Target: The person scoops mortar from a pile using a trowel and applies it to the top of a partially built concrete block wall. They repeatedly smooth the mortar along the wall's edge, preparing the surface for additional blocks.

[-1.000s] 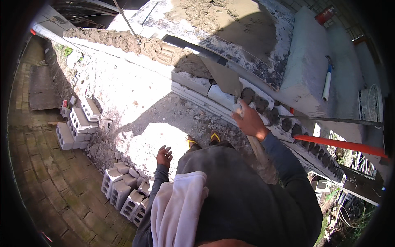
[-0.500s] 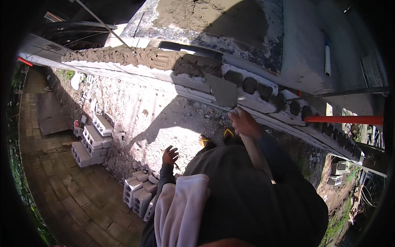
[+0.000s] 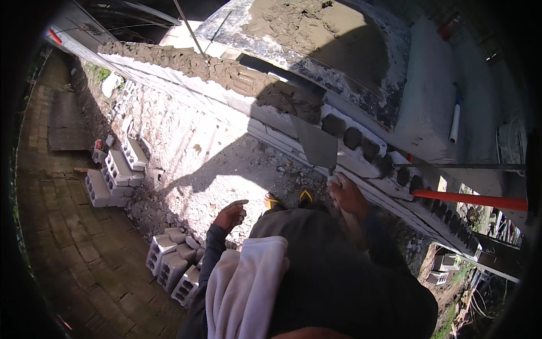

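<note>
My right hand [image 3: 348, 195] is closed round the handle of a trowel [image 3: 317, 146]. The grey blade points up and away, with its tip against the side of the block wall [image 3: 271, 116] near the end of the mortar. A thick, rough bed of wet mortar [image 3: 237, 78] covers the wall's top to the left of the blade. To the right, the hollow cores [image 3: 353, 137] of the blocks show along the top. My left hand [image 3: 230, 216] hangs beside my body over the rubble, its fingers loosely bent and apart, holding nothing.
Beyond the wall lies a board [image 3: 226, 29] bearing a mortar heap [image 3: 305, 25]. A steel rod [image 3: 190, 27] rises from the wall; an orange pipe [image 3: 468, 198] juts at right. Hollow blocks are stacked on the left [image 3: 116, 172] and near my left arm [image 3: 172, 265]. Rubble [image 3: 192, 152] covers the ground.
The view has shifted and turned slightly. The trowel stays in my right hand with its blade close to the wall. My left hand's fingers have gone from spread to more bent.
</note>
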Demonstrator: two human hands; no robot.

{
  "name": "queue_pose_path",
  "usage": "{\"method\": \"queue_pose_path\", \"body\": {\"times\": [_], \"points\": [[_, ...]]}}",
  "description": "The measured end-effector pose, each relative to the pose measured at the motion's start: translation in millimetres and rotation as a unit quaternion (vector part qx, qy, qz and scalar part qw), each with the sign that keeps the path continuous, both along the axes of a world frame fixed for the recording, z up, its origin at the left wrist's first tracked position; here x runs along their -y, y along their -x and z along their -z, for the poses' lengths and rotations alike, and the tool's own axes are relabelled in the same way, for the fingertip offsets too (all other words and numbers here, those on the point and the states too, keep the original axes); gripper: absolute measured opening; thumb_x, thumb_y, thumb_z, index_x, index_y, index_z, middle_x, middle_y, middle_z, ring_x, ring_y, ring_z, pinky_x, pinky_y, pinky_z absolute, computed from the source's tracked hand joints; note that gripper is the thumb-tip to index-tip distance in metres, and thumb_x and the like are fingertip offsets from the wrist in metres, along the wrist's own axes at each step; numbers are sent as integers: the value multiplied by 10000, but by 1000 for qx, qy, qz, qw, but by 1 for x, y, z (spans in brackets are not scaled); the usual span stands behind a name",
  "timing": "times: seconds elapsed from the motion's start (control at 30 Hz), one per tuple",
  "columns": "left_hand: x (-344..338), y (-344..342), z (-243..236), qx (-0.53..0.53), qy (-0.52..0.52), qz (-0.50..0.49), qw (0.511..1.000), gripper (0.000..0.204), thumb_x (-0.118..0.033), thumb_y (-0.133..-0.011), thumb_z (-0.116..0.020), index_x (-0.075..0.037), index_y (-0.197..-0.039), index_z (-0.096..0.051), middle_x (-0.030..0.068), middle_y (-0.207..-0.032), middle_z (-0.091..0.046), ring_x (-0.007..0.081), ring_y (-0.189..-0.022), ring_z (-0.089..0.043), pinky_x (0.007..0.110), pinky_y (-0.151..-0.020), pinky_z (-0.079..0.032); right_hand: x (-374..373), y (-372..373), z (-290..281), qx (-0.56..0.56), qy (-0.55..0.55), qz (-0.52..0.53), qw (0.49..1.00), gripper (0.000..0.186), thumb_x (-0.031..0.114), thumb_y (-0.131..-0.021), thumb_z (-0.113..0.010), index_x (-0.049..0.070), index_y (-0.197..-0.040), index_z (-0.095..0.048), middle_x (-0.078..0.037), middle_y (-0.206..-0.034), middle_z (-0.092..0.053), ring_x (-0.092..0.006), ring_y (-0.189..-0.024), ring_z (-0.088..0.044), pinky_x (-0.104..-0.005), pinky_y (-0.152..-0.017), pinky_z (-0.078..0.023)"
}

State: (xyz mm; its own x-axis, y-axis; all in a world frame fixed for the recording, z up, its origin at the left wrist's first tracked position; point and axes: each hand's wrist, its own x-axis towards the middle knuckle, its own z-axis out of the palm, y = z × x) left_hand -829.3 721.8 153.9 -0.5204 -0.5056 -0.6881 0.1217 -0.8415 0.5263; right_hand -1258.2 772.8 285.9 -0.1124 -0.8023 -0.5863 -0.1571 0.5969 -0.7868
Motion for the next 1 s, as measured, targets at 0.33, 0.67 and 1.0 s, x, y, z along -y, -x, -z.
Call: {"method": "queue_pose_path", "body": {"times": [0.33, 0.67, 1.0], "points": [[61, 62, -321, -329, 441, 428, 718, 456, -177, -895, -767, 2, -1294, -639, 106, -830, -688, 227, -708, -663, 332, -654, -502, 0, -35, 7, -15, 30, -26, 999, 360, 267, -975, -597, -13, -1184, -512, -42, -719, -542, -120, -519, -528, -303, -500, -454], [54, 131, -398, -129, 654, 198, 719, 358, -102, -924, -700, -50, -1271, -630, 162, -981, -664, 270, -822, -682, 376, -682, -523, 6, -4, 31, -86, 88, -119, 985, 515, 333, -952, -614, -63, -1267, -518, -330, -1097, -616, -502, -1060, -596, -505, -882, -483], [44, 137, -307, 148, 462, 115, 867, 426, -116, -934, -692, -21, -1338, -597, 52, -766, -610, 109, -725, -582, 290, -682, -474, -18, 11, 56, -54, 72, -68, 994, 529, 357, -933, -618, -38, -1275, -532, -321, -1059, -640, -500, -1030, -616, -491, -857, -491]]}}
